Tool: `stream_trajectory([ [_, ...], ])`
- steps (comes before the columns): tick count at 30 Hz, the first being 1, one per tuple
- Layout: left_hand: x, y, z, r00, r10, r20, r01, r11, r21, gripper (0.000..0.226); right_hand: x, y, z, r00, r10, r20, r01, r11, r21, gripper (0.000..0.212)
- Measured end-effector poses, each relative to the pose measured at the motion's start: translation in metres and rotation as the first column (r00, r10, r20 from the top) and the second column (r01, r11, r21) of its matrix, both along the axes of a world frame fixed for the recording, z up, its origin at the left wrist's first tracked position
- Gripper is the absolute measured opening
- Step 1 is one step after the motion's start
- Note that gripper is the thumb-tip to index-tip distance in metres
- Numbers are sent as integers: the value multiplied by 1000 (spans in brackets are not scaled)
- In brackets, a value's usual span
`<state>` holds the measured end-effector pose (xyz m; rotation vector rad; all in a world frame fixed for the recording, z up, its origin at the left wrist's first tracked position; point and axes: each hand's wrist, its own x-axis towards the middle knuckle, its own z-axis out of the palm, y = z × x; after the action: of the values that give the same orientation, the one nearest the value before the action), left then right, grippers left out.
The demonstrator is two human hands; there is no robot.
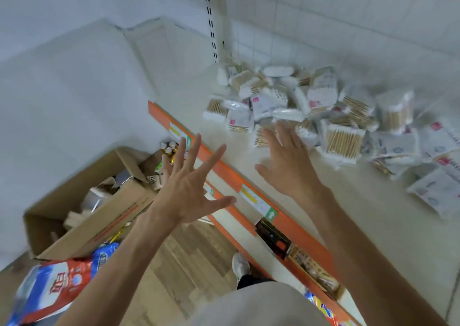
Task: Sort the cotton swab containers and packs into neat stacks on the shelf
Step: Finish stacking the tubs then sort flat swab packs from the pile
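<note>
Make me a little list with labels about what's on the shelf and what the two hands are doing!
shelf: white shelf with an orange front edge
on it: a messy pile of cotton swab packs, not stacked
left hand: left hand open, fingers spread, off the shelf's front edge, holding nothing
right hand: right hand open, over the shelf, fingertips at the pile
floor: open cardboard box

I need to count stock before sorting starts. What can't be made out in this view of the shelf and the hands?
- Heap of cotton swab packs: blurred, overlapping; no count, labels unreadable.
- Packs at right: cut by the frame edge.
- Right hand fingertips: blurred, contact unclear.
- Cardboard box contents: partly behind left hand.
</note>
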<state>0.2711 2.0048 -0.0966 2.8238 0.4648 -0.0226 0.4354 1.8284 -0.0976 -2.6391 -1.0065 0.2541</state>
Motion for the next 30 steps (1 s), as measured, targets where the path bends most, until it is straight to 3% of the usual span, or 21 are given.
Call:
stream_trajectory([
  [5, 40, 24, -2, 998, 12, -56, -13, 1000, -21, 95, 26, 34, -10, 980, 55, 191, -30, 991, -129, 87],
  [16, 100, 70, -21, 987, -157, -45, 157, 988, 4, 87, 32, 50, -27, 960, 11, 279, 53, 974, -219, 82],
  [26, 163, 97, -48, 892, -442, 92, 443, 896, 17, 82, 17, 69, -32, 923, -203, 327, 303, 908, -290, 78],
  [30, 172, 105, -53, 859, -499, 116, 503, 864, -4, 69, 3, 75, -33, 906, -342, 248, 404, 874, -271, 74],
])
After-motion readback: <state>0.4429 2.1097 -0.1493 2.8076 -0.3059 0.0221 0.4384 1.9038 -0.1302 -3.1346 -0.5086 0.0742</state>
